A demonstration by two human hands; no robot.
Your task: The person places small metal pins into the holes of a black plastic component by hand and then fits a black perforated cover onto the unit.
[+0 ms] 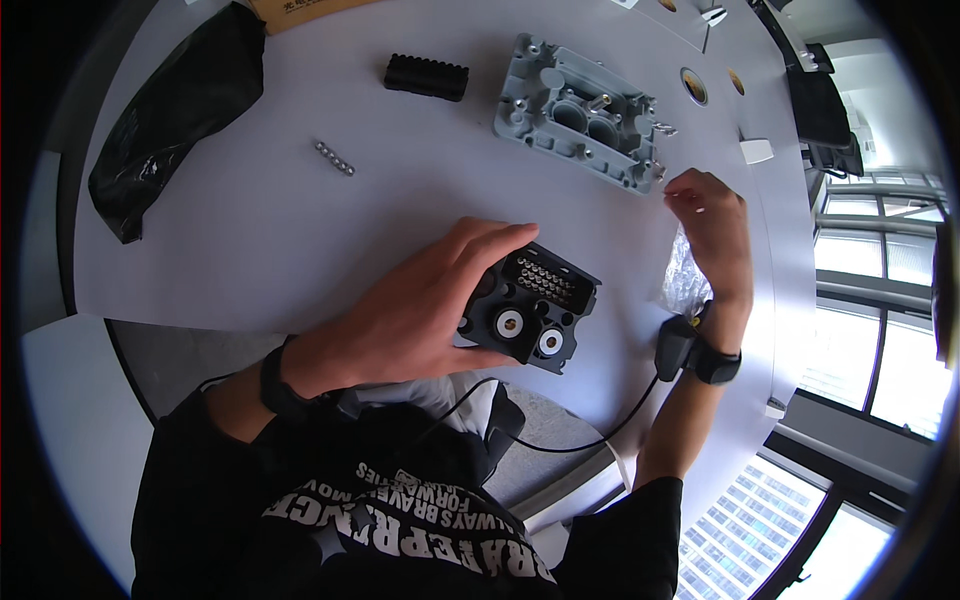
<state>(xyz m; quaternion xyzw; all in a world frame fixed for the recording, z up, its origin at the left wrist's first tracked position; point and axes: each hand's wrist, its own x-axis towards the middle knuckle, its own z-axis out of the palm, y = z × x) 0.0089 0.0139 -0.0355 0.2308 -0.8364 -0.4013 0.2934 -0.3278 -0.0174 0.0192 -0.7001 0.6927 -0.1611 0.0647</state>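
My left hand (420,300) is closed round a black connector block (545,310), held at the near edge of the table. Rows of small metal contacts fill one end of the block, and two round metal-rimmed sockets sit at the other. My right hand (712,215) is raised at the right with its fingers pinched together; what they hold, if anything, is too small to make out. Just left of those fingertips lies a grey housing (580,115) with two round openings and several screws. A clear plastic bag (685,275) lies below the right hand, partly covered by it.
A black ribbed block (426,77) and a short row of small metal pieces (334,158) lie on the table (250,240). A black plastic bag (180,110) is at far left, a cardboard box (305,10) behind. A black cable (610,435) runs from my right wrist.
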